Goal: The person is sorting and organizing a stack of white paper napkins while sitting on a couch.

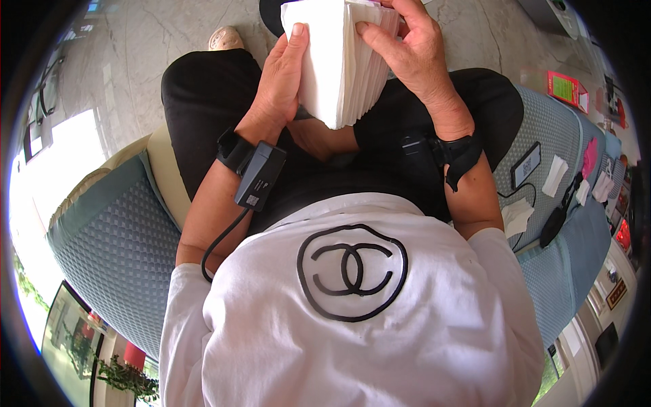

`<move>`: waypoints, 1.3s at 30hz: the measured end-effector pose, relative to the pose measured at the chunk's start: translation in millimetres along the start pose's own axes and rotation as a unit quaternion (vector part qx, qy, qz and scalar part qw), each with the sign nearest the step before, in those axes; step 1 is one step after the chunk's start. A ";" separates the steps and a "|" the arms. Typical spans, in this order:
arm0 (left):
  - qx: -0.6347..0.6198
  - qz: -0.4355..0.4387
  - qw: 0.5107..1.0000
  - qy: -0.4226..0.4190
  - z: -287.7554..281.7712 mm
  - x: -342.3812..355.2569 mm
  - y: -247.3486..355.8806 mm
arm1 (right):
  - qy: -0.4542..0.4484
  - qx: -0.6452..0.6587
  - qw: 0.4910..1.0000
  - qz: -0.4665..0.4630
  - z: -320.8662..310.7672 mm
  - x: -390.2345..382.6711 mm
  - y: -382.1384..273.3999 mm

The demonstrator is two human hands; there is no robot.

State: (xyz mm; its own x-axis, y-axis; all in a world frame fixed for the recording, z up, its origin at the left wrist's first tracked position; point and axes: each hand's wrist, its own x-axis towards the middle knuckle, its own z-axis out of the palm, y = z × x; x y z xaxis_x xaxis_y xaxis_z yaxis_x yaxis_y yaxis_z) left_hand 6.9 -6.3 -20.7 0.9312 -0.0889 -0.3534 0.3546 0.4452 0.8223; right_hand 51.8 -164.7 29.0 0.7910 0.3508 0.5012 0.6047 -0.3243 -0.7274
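A thick stack of folded white tissues (324, 64) is held up over my lap, at the top of the head view. My left hand (283, 71) grips its left side, the thumb lying on the white front face. On the other side, my right hand (413, 51) is closed at the upper right edge, thumb pressed against the layers, which fan slightly apart there. The stack's top end runs out of the picture, and most fingertips behind it are hidden.
Blue padded seating holds a phone (526, 165) with a cable, loose white tissues (518, 217), a black strap-like item (561, 218) and a pink cloth (589, 157) to my right. Beyond lies a red-and-green box (567, 91). Black devices are strapped to both forearms; the left one trails a cable.
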 end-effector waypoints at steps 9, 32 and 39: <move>0.005 -0.013 1.000 -0.003 -1.8 1.0 -0.9 | -0.034 0.040 0.993 0.107 -4.7 3.4 -14.6; 0.065 -0.033 0.997 -0.020 -2.0 0.1 -3.1 | 0.035 0.020 0.994 0.098 1.2 -3.1 -4.7; 0.038 -0.020 0.999 -0.006 -3.3 3.1 -5.2 | 0.010 0.017 0.997 0.072 1.4 -2.2 3.3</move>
State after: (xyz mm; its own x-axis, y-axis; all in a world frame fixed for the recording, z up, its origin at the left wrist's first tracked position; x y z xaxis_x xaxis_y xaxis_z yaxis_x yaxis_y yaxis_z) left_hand 7.7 -5.9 -27.6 0.9168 -0.1167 -0.3820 0.3970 0.3716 0.8392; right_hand 52.0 -165.4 24.8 0.8715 0.2856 0.3987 0.4810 -0.3394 -0.8083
